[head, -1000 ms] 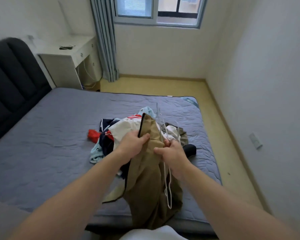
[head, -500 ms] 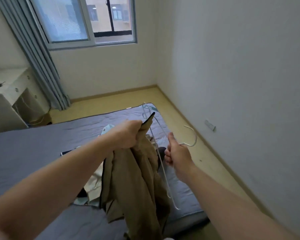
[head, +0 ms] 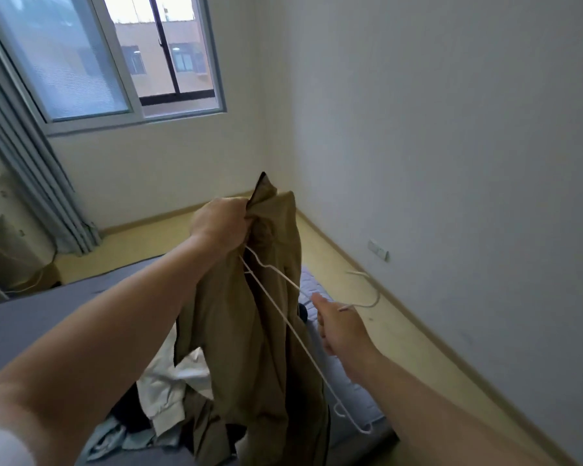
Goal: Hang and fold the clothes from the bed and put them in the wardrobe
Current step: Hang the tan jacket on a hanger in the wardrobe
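One olive-brown cloth garment (head: 249,331) hangs in the air above the near edge of the bed. It is bunched at its top in the left hand (head: 221,225), whose fingers are curled tight round the fabric. Held high like this, the cloth drops free under its own weight and the opening near the top is within reach.

A white wire hanger (head: 295,331) slants across the front of the garment. One end is tucked in at the fabric just below the left hand, and the other end sticks out low at the right. The right hand (head: 337,326) is closed round the hanger's neck, with the hook pointing away toward the wall. This looks like threading the hanger into the shoulder, so the hanging step seems begun but not finished.

Beneath, on the grey-blue quilted bed (head: 31,317), lies a heap of other clothes, among them a white piece (head: 169,381) and a pale blue one (head: 108,438), not yet dealt with. Beyond are the yellow floor (head: 401,331), a grey curtain (head: 41,183) and a window (head: 132,55). No wardrobe is in view.
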Available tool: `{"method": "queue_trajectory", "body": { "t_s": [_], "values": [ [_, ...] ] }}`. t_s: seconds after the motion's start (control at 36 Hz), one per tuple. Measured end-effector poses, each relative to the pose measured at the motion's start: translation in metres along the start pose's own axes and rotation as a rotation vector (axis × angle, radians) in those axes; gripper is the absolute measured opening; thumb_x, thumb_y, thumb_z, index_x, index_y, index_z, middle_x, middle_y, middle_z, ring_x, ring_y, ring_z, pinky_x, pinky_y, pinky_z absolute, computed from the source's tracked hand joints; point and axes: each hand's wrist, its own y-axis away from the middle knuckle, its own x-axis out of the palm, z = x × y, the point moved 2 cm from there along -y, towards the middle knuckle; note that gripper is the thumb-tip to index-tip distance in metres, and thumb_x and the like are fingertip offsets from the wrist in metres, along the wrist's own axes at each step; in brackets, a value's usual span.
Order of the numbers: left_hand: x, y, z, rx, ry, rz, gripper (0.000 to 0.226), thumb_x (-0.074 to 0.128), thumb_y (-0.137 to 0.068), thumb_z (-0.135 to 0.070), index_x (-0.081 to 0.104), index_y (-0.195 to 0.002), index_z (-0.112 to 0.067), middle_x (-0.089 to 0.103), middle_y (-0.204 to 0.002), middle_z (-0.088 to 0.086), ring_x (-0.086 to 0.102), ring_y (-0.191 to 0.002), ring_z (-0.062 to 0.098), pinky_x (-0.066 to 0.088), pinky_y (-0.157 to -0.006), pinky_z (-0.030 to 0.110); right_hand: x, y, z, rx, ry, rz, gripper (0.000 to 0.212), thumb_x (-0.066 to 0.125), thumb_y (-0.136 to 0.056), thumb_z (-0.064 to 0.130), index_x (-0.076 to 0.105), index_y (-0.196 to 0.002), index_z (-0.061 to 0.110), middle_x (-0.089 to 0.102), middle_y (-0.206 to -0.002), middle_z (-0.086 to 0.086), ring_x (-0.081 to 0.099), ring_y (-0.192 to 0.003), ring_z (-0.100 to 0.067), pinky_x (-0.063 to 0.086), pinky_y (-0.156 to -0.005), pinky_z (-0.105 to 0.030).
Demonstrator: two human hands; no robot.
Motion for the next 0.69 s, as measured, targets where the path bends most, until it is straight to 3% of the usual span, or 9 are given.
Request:
{"method": "queue_trajectory", "body": {
  "t_s": [0.08, 0.19, 0.33, 0.39, 0.44, 0.56, 0.61, 0.67, 0.69],
  "values": [
    [-0.013, 0.001, -0.005, 0.118, -0.037, -0.074, 0.018, 0.054, -0.084, -0.037, 0.067, -0.088, -0.025, 0.065, -0.079, 0.004, 0.065, -0.074, 0.033, 0.041, -0.06, 0.031, -0.003, -0.003, 0.011, -0.084, -0.018, -0.089, 0.04, 0.054, -0.101, 0.037, 0.055, -0.067, 0.018, 0.053, -0.065, -0.001, 0.051, -0.067, -0.018, 0.041, -0.066, -0.028],
    [-0.03, -0.001, -0.003, 0.198, -0.198, -0.157, 0.029, 0.056, -0.077, -0.052, 0.064, -0.08, -0.025, 0.066, -0.075, 0.005, 0.066, -0.07, 0.033, 0.037, -0.059, 0.03, -0.009, -0.009, 0.018, -0.088, -0.033, -0.186, 0.058, 0.053, -0.1, 0.04, 0.04, -0.048, 0.019, 0.041, -0.046, 0.001, 0.043, -0.054, -0.021, 0.036, -0.057, -0.032],
    [-0.045, 0.002, -0.01, 0.259, -0.189, -0.184, 0.044, 0.046, -0.074, -0.065, 0.066, -0.08, -0.026, 0.057, -0.066, 0.001, 0.065, -0.068, 0.032, 0.035, -0.059, 0.029, -0.004, -0.012, 0.024, -0.099, -0.068, -0.156, 0.048, 0.052, -0.1, 0.044, 0.048, -0.06, 0.017, 0.042, -0.05, 0.002, 0.042, -0.055, -0.021, 0.036, -0.06, -0.037],
    [-0.046, 0.008, -0.026, 0.307, -0.12, -0.166, 0.048, 0.039, -0.07, -0.064, 0.067, -0.085, -0.028, 0.065, -0.074, 0.001, 0.067, -0.074, 0.033, 0.035, -0.06, 0.03, 0.002, -0.014, 0.028, -0.123, -0.1, -0.173, 0.036, 0.053, -0.099, 0.044, 0.062, -0.079, 0.015, 0.051, -0.058, 0.004, 0.05, -0.062, -0.021, 0.039, -0.064, -0.036],
    [-0.044, 0.017, -0.041, 0.346, -0.057, -0.167, 0.043, 0.043, -0.071, -0.06, 0.068, -0.088, -0.03, 0.069, -0.081, -0.001, 0.067, -0.077, 0.032, 0.033, -0.061, 0.029, 0.005, -0.017, 0.036, -0.122, -0.18, -0.226, 0.031, 0.056, -0.093, 0.041, 0.062, -0.098, 0.011, 0.056, -0.073, -0.002, 0.054, -0.073, -0.023, 0.04, -0.068, -0.037],
    [-0.038, 0.042, -0.061, 0.323, 0.15, -0.156, 0.02, 0.056, -0.077, -0.04, 0.068, -0.09, -0.03, 0.07, -0.083, -0.006, 0.065, -0.078, 0.028, 0.032, -0.057, 0.027, -0.009, -0.027, 0.044, -0.05, -0.398, -0.341, 0.026, 0.053, -0.077, 0.034, 0.051, -0.098, 0.019, 0.057, -0.09, -0.01, 0.052, -0.08, -0.025, 0.039, -0.068, -0.042],
    [-0.033, 0.06, -0.073, 0.291, 0.335, -0.195, 0.014, 0.055, -0.075, -0.035, 0.065, -0.084, -0.03, 0.067, -0.07, -0.005, 0.064, -0.066, 0.03, 0.028, -0.052, 0.025, -0.017, -0.031, 0.048, -0.068, -0.403, -0.343, 0.034, 0.054, -0.07, 0.04, 0.052, -0.101, 0.026, 0.062, -0.094, -0.009, 0.057, -0.08, -0.027, 0.042, -0.068, -0.043],
    [-0.03, 0.08, -0.088, 0.303, 0.38, -0.223, 0.019, 0.051, -0.077, -0.036, 0.066, -0.088, -0.031, 0.066, -0.065, -0.006, 0.064, -0.06, 0.027, 0.036, -0.05, 0.026, -0.023, -0.034, 0.054, -0.1, -0.4, -0.325, 0.045, 0.054, -0.065, 0.044, 0.055, -0.108, 0.03, 0.066, -0.097, -0.008, 0.062, -0.084, -0.027, 0.047, -0.069, -0.043],
    [-0.027, 0.088, -0.095, 0.316, 0.376, -0.22, 0.024, 0.049, -0.079, -0.037, 0.068, -0.093, -0.032, 0.068, -0.066, -0.006, 0.065, -0.06, 0.026, 0.044, -0.051, 0.029, -0.026, -0.037, 0.057, -0.146, -0.385, -0.324, 0.039, 0.054, -0.068, 0.041, 0.058, -0.104, 0.028, 0.068, -0.092, -0.007, 0.063, -0.083, -0.027, 0.048, -0.068, -0.042]
  ]
}}
